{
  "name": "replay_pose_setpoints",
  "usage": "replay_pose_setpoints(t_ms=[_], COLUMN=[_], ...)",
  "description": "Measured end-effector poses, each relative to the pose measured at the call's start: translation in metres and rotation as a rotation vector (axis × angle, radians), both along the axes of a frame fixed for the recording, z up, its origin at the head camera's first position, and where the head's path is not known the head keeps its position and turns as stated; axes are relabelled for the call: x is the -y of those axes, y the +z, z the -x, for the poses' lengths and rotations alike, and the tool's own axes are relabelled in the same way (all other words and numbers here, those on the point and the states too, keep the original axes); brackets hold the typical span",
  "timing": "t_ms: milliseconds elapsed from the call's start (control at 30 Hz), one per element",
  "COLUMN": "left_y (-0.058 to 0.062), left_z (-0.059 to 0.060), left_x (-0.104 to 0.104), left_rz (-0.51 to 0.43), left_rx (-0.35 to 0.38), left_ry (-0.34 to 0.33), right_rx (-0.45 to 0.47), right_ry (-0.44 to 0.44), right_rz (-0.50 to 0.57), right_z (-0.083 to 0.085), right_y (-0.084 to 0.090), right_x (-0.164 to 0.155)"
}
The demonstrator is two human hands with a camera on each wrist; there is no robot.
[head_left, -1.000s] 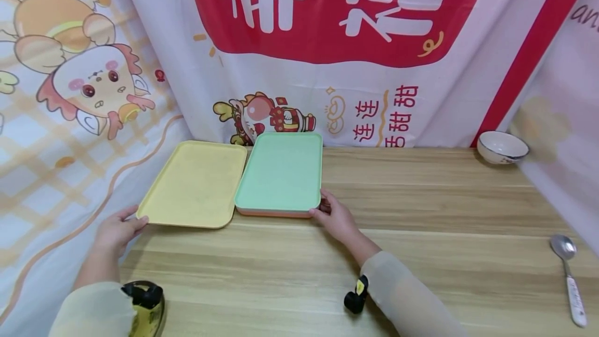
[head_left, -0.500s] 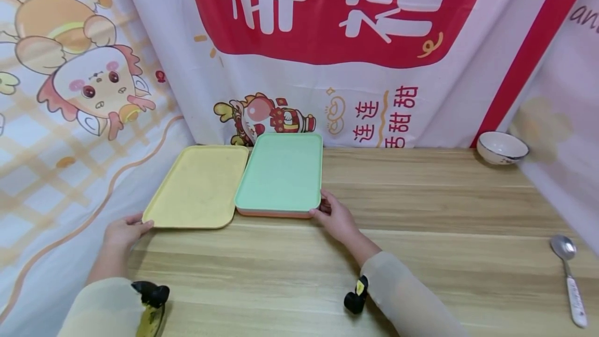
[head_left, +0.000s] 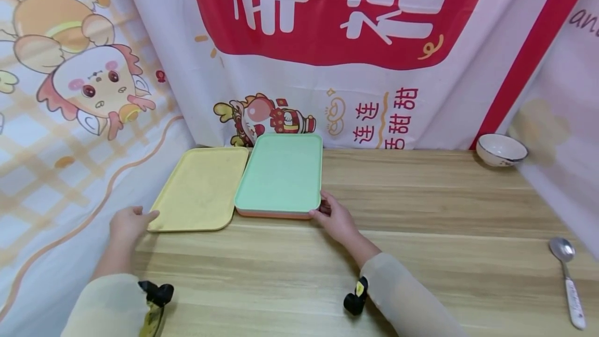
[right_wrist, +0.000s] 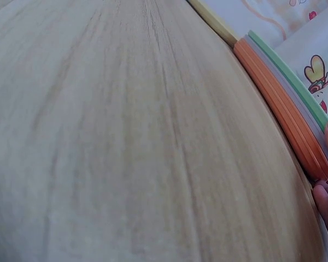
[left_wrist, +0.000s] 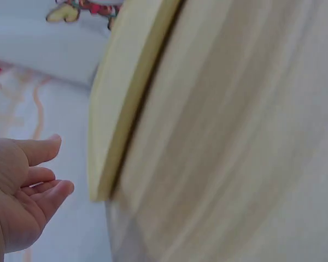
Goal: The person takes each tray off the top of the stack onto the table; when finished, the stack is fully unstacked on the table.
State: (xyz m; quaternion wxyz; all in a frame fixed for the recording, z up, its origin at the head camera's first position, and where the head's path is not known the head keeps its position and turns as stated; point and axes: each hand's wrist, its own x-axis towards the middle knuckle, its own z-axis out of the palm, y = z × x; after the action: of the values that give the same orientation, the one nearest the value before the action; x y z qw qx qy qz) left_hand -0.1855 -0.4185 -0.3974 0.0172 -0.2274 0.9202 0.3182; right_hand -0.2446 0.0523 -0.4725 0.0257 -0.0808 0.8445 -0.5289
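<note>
- The yellow tray (head_left: 198,190) lies flat on the desk (head_left: 421,222), just past the tips of my left hand's fingers (head_left: 150,216); its near left corner is the part closest to them.
- My left hand (head_left: 127,224) holds nothing. In the left wrist view its fingers (left_wrist: 46,150) are loosely stretched, palm open, with a small gap between them and the tray's corner (left_wrist: 101,180); from the head view I cannot tell whether a fingertip grazes the rim.
- To the right of those fingers, edge to edge with the yellow tray, sits the green tray (head_left: 282,173), on top of a stack; an orange tray (right_wrist: 284,109) shows beneath it, with a pale layer between the two.
- My right hand (head_left: 338,220) is at the stack's near right corner. Its fingers (head_left: 323,211) curl round that corner, thumb up by the green rim, fingertips (right_wrist: 327,197) low against the orange edge.
- Between my two hands the near edges of both trays run almost in a line, and bare wood lies on my side of them.
- Well off to the right of my right fingers, a white bowl (head_left: 501,148) stands at the far edge of the desk against the cloth.
- Also far right, nearer to me than the bowl, a spoon (head_left: 567,277) lies on the wood, bowl end away from me.
- Beyond all the fingers hangs a printed banner (head_left: 327,40), red and white with cartoon figures; it drapes down at the left beside the yellow tray.
</note>
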Motion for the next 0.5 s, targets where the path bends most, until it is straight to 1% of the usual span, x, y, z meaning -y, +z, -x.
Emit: replay_pose_setpoints(t_ms=[67, 133, 167, 200, 300, 367, 400, 433, 500], left_y=[0.005, 0.01, 0.012, 0.011, 0.015, 0.014, 0.013, 0.016, 0.011], left_z=[0.007, 0.015, 0.019, 0.025, 0.035, 0.039, 0.041, 0.04, 0.042], left_x=[-0.013, -0.03, -0.038, -0.043, -0.07, -0.086, -0.095, -0.107, -0.123], left_rz=[-0.022, -0.062, -0.104, -0.126, -0.204, -0.254, -0.263, -0.292, -0.338], left_rx=[-0.052, -0.108, -0.128, -0.162, -0.226, -0.266, -0.284, -0.285, -0.298], left_ry=[-0.03, -0.047, -0.049, -0.059, -0.084, -0.101, -0.112, -0.113, -0.123], right_rx=[-0.003, -0.004, -0.006, -0.009, -0.013, -0.017, -0.017, -0.016, -0.016], right_ry=[-0.003, -0.004, -0.005, -0.005, -0.006, -0.005, -0.005, -0.004, -0.003], right_rz=[-0.011, -0.017, -0.018, -0.018, -0.008, -0.006, -0.005, -0.005, -0.011], right_z=[0.0, 0.0, 0.0, 0.0, 0.0, 0.0, 0.0, 0.0, 0.0], right_y=[-0.001, -0.001, -0.001, -0.001, -0.002, -0.002, -0.002, -0.002, -0.001], right_x=[0.0, -0.001, -0.001, -0.001, -0.001, -0.001, 0.0, 0.0, 0.0])
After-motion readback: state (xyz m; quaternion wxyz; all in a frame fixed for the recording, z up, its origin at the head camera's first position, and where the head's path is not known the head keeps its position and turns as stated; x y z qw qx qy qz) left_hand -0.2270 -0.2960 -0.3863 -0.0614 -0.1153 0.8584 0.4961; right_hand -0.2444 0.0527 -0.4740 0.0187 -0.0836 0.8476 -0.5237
